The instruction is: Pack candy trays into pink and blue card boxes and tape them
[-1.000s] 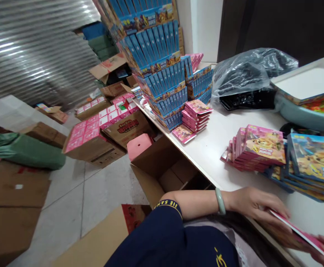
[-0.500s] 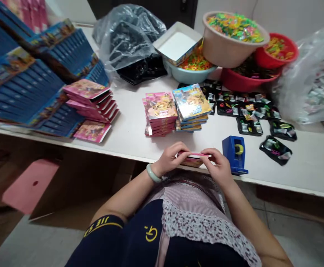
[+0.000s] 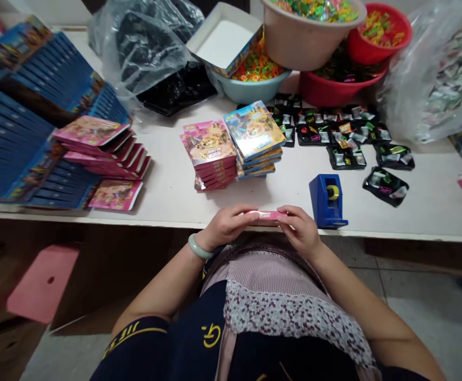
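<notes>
Between my two hands, at the table's front edge, is a small pink box (image 3: 268, 215), seen edge-on. My left hand (image 3: 231, 225), below a pale green bangle, pinches its left end. The fingers of my right hand (image 3: 299, 227) close on its right end. Just beyond stand a stack of pink boxes (image 3: 211, 151) and, touching it on the right, a stack of blue and yellow boxes (image 3: 255, 135). A blue tape dispenser (image 3: 326, 201) is right of my right hand.
Leaning pink boxes (image 3: 100, 140) and blue display cartons (image 3: 12, 148) fill the left. Behind are a clear bag (image 3: 147, 47), a light blue basin (image 3: 250, 90), a beige tub (image 3: 306, 39) and red basins (image 3: 336, 90). Black packets (image 3: 385, 185) lie at right.
The pink box in my hands has tipped so that its narrow pink side shows, its gap no longer seen. The view has shifted, with the table's contents higher in the picture.
</notes>
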`<state>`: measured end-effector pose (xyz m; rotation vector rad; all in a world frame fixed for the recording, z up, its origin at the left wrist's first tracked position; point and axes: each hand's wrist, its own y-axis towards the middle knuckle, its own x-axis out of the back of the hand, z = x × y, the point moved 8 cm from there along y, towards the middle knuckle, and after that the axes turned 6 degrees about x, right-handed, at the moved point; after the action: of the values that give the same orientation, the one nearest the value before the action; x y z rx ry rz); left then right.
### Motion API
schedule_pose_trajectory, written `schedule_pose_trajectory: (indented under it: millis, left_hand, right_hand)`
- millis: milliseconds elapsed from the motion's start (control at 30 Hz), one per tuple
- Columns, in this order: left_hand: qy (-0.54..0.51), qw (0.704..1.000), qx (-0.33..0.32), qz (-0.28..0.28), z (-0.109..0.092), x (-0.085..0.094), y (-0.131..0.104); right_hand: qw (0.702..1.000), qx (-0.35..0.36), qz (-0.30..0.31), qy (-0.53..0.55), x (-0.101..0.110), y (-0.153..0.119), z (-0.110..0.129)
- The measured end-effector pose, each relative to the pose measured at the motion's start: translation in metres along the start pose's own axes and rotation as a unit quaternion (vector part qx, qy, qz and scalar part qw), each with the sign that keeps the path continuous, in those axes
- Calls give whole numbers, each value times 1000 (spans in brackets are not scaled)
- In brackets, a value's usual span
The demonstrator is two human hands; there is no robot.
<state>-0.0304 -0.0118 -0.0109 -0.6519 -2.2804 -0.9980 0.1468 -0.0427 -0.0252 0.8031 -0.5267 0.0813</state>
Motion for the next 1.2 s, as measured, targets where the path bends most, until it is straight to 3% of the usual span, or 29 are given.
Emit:
schedule_pose_trajectory:
  millis: [133, 200, 300, 400, 500, 567, 667, 767, 867, 933, 1100, 1200]
  left_hand:
    - [-32, 999, 14, -14, 4, -2, 2]
    - [-44, 999, 21, -22, 7, -2, 3]
    - [-67, 995, 53, -60, 13, 0, 4]
    - [-76, 991, 66, -87, 13, -5, 11]
    - [-55, 986, 75, -141, 11, -11, 17]
    - [-32, 982, 86, -167, 11, -15, 20]
    - [-3, 986, 92, -142, 12, -23, 24]
    - [15, 986, 103, -130, 16, -22, 26]
    - [18, 986, 99, -131, 16, -19, 28]
    - [8, 988, 87, -130, 14, -19, 30]
    - [-5, 991, 67, -118, 12, -23, 30]
    - [6, 991, 61, -115, 10, -24, 31]
  right_hand:
    - [998, -59, -13, 7, -3, 2, 0]
    - [995, -98, -23, 19, 8, -4, 0]
    - [983, -156, -85, -33, 51, -27, -8]
    - [950, -231, -150, -148, 105, -58, -21]
    - [918, -308, -114, -222, 131, -74, -39]
    - [901, -348, -67, -250, 132, -76, -51]
    - [889, -384, -54, -244, 124, -75, -64]
    - [898, -393, -136, -144, 118, -81, -71]
    - [876, -416, -240, -38, 114, -101, -74]
    - [867, -423, -263, -31, 112, -110, -73]
    - [876, -405, -223, -137, 115, -111, -63]
    - [886, -417, -162, -124, 108, -103, -53]
